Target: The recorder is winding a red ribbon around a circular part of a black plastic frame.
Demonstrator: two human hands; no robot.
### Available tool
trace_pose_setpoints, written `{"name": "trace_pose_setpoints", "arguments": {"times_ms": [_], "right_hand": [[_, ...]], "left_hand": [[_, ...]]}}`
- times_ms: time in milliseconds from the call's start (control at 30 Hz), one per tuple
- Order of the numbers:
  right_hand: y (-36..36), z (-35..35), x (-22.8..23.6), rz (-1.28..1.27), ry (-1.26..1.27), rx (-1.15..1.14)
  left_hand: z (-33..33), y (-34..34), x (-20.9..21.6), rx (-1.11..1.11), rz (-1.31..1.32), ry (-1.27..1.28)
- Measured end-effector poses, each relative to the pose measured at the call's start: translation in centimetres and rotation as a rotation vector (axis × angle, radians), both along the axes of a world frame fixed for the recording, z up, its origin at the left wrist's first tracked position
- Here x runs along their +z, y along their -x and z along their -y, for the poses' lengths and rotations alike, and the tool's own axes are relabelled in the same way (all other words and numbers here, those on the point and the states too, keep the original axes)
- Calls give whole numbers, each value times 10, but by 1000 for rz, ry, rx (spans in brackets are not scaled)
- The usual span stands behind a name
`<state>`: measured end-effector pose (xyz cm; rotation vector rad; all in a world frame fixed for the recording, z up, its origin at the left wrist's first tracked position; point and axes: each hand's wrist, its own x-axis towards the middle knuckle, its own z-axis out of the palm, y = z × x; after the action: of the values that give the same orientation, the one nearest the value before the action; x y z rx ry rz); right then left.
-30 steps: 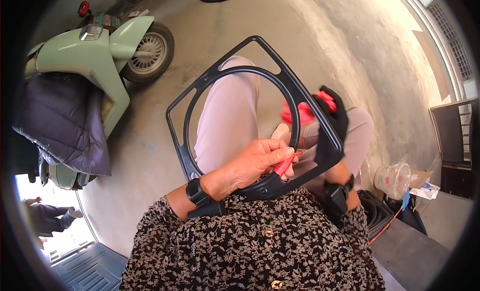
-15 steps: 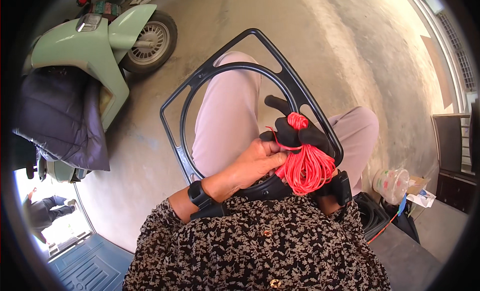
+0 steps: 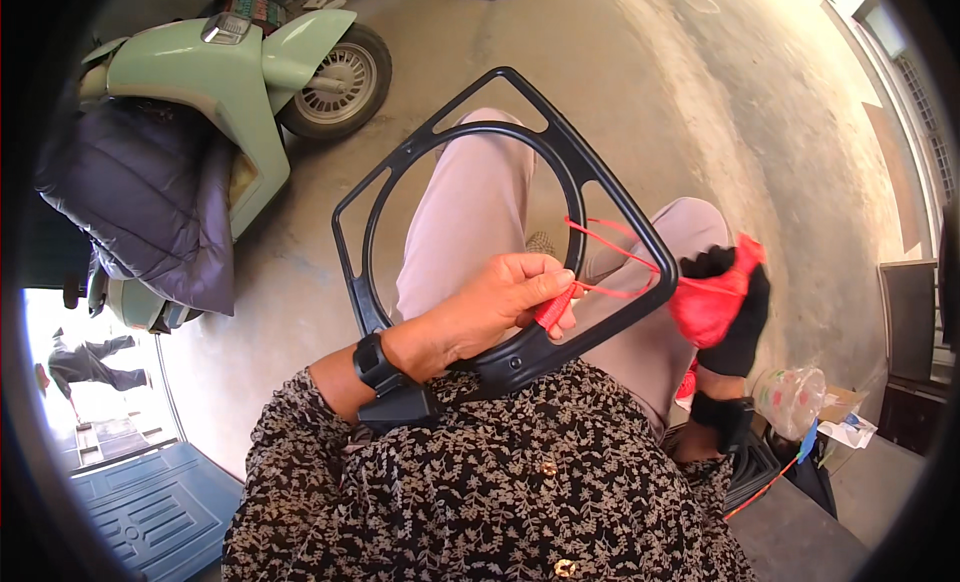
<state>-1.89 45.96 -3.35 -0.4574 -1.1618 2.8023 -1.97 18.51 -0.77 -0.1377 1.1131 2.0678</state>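
Across my lap lies a black frame (image 3: 515,364) with a round ring inside angular outer rails. My bare left hand (image 3: 480,307) is closed at the ring's lower right, thumb and finger pinching a red cord wrapping (image 3: 553,310) on it. From there a loose strand of red cord runs over the outer rail to the right. Beyond that rail, my right hand (image 3: 742,327), in a black glove, grips a bundle of red cord (image 3: 704,310). Motion smears both bundle and glove, so the single fingers are hard to make out.
A pale green scooter (image 3: 190,67) with a dark padded cover (image 3: 150,192) stands at the left. Low on the left is a blue panel (image 3: 160,507). At my right are a clear plastic tub (image 3: 790,397), a small box (image 3: 848,429) and a dark tray (image 3: 755,467).
My right hand has swung out to the right with the cord bundle, away from the ring. The strand between my hands has lengthened. My left hand still pinches at the ring.
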Motion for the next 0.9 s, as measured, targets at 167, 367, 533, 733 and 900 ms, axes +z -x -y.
{"name": "trace_pose_setpoints", "arguments": {"times_ms": [167,367,533,733,900], "right_hand": [[-14,-111,-14,-369,597,374],[-59,-121,13,-206,471,71],[-45,-103,-6,128,-31,-118],[-4,-41,-22,64,-1442,-91],[38,57,-39,-83,-779,-72]], "left_hand": [[2,5,-4,57,134,7],[1,5,-22,161,121,12],[-6,8,-14,171,126,-46],[-5,5,-17,131,41,-44],[-19,-5,-31,20,-25,-93]]}}
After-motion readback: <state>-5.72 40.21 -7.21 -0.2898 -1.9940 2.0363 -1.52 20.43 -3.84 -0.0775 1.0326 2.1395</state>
